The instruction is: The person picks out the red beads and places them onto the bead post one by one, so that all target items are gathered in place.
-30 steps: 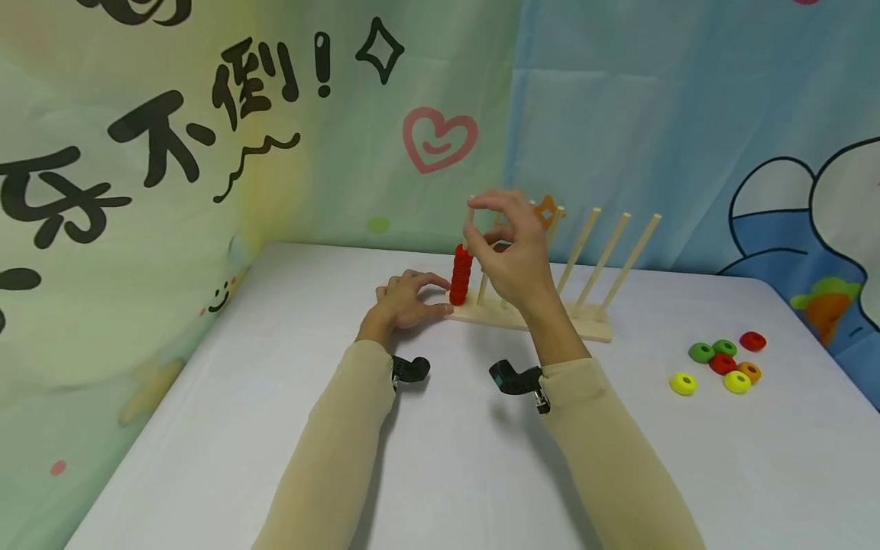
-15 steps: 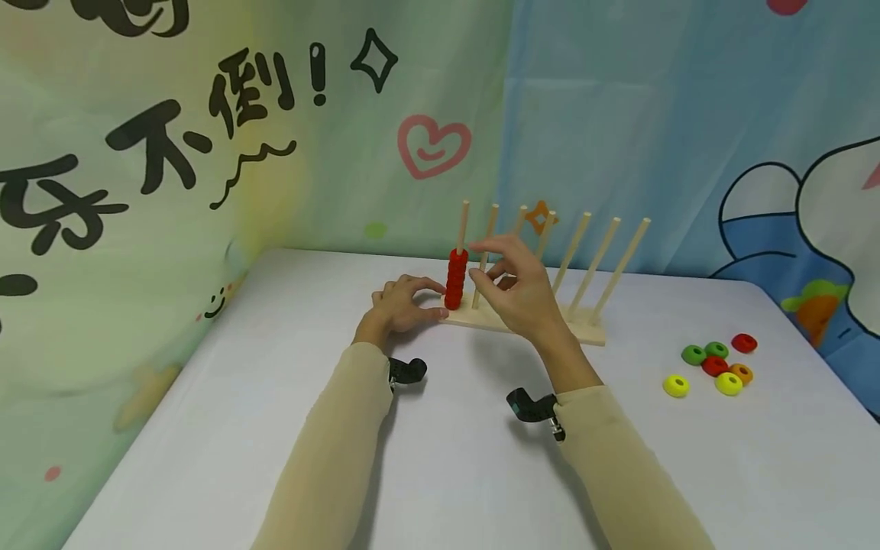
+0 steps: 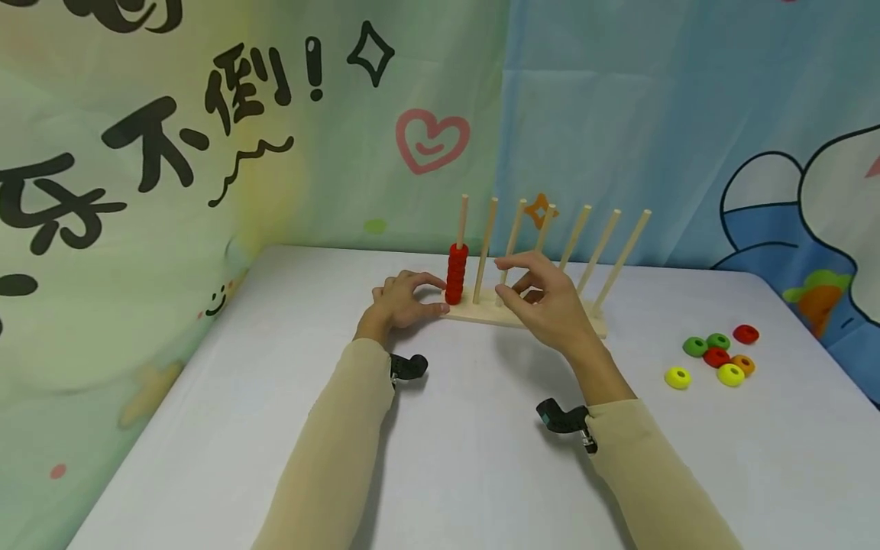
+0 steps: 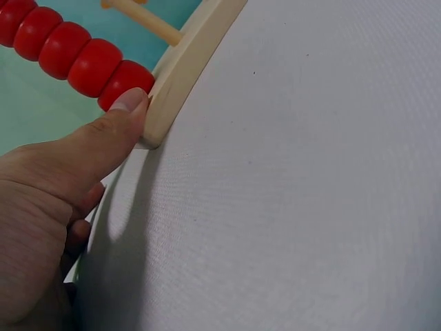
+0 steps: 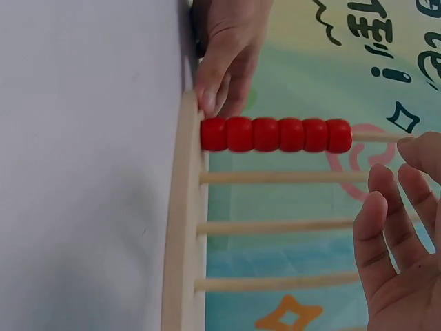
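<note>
A wooden peg rack with a flat base (image 3: 477,312) and several upright pegs stands at the back of the table. Stacked red rings (image 3: 456,275) fill the lower part of its leftmost peg; the peg's top is bare. My left hand (image 3: 406,299) holds the base's left end, its thumb (image 4: 114,127) against the edge beside the lowest ring. In front of the middle pegs hovers my right hand (image 3: 550,302), its fingers loosely bent with nothing between them. The right wrist view shows its fingertips (image 5: 372,214) apart from the red stack.
On the table to the right lie several loose rings: green rings (image 3: 695,347), red rings (image 3: 745,334), yellow rings (image 3: 677,377) and an orange ring (image 3: 743,364). A printed cloth backdrop (image 3: 577,99) hangs behind the table.
My right hand has moved down and to the right, from the top of the leftmost peg to in front of the middle pegs. The left hand stays at the base's end.
</note>
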Available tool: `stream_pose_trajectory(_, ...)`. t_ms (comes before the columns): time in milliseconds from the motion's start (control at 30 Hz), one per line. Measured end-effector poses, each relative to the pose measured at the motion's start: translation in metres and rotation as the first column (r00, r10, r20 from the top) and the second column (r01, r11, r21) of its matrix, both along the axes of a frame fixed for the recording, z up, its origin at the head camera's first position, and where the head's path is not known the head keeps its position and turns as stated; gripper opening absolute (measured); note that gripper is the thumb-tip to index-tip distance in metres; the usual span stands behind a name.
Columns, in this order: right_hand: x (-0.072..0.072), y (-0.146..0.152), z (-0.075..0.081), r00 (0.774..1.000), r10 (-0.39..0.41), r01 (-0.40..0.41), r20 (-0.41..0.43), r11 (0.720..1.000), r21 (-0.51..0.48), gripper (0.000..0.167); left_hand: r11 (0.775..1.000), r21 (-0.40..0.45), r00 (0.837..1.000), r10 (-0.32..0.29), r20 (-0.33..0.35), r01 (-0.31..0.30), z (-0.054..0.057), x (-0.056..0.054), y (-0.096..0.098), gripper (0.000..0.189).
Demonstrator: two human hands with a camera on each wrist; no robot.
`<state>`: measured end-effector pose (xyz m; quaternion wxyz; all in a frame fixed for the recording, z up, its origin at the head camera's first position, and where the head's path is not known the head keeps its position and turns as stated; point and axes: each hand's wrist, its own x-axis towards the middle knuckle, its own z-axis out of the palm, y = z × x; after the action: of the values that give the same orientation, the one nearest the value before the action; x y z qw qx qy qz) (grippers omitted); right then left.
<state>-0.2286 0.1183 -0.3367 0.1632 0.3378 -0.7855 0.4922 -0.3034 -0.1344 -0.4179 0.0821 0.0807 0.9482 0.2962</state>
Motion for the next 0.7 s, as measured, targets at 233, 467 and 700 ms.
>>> stream_pose_trajectory(233, 0.010, 0.023, -0.005, 0.999, -0.037, 0.036, 0.017, 0.997, 0.068, 0.035, 1.000, 0.006, 1.000, -0.002, 0.000, 0.002, 0.002, 0.001, 0.001, 0.047)
stream_pose_trajectory(467, 0.006, 0.049, -0.022, 0.996, -0.094, 0.094, -0.008, 0.986, 0.140, 0.038, 1.000, 0.006, 1.000, -0.004, 0.003, 0.004, 0.000, 0.000, 0.001, 0.047)
stream_pose_trajectory(700, -0.004, 0.078, -0.042, 0.987, -0.158, 0.158, -0.016, 0.969, 0.188, 0.041, 1.000, 0.003, 1.000, -0.006, 0.000, 0.006, -0.001, 0.000, 0.000, 0.048)
